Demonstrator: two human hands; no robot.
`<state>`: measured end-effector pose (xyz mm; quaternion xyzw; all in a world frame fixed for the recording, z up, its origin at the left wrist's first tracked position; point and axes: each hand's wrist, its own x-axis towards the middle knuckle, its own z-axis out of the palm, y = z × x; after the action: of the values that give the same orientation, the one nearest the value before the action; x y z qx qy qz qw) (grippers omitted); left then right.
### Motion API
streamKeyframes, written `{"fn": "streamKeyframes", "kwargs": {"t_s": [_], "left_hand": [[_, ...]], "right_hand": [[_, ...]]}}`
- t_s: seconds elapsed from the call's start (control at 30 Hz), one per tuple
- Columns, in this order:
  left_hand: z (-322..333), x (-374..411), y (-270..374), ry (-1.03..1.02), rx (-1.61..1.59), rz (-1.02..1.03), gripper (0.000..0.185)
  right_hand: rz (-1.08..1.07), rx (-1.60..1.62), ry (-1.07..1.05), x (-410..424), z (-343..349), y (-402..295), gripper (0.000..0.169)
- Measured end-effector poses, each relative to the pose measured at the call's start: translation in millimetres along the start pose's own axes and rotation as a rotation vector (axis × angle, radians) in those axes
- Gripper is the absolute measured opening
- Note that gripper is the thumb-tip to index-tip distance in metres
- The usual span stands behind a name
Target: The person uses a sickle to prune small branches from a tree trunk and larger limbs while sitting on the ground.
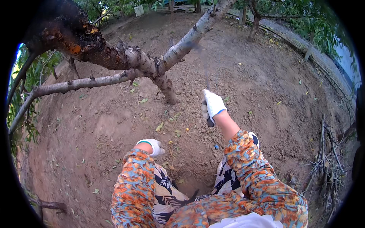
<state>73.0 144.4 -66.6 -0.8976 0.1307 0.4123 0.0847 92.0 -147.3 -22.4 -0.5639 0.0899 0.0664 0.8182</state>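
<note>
My right hand [214, 105], in a white work glove with a blue cuff edge, grips the dark handle of a thin-shafted hand tool [207, 74]. The tool points up and away from me, and motion blurs its far end, which overlaps the pale tree limb in view. Whether it touches the bark I cannot tell. My left hand [155, 147], gloved in white with a green cuff edge, is by my left knee, its fingers partly hidden and nothing visible in them. In front of me a short tree trunk [168, 90] rises from the soil and forks into several thick limbs.
A dark, rough limb [94, 48] with orange patches reaches close overhead at upper left. Below it runs a thinner grey branch [82, 83]. Cut twigs [323, 165] are heaped at right. Loose soil [271, 77] bears scattered leaves and a small blue scrap [216, 146].
</note>
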Motion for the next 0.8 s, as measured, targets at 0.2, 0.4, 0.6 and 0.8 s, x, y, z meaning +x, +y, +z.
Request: {"fn": "streamKeyframes", "kwargs": {"t_s": [0.2, 0.4, 0.6, 0.8], "left_hand": [[-3.9, -15.0, 8.1, 0.02, -0.007, -0.008, 0.055], [-1.9, -12.0, 1.9, -0.011, -0.021, -0.015, 0.055], [-4.8, -11.4, 3.4, -0.006, -0.05, 0.006, 0.055], [-3.6, -9.0, 4.7, 0.006, 0.012, 0.015, 0.056]], "right_hand": [[-0.195, 0.257, 0.009, -1.0, -0.4, -1.8, 0.036], [0.053, -0.068, -0.01, -5.7, 1.1, 3.9, 0.038], [0.002, -0.048, -0.002, 3.0, -6.0, 5.4, 0.038], [-0.205, 0.235, 0.046, -0.1, -3.6, -3.6, 0.038]]}}
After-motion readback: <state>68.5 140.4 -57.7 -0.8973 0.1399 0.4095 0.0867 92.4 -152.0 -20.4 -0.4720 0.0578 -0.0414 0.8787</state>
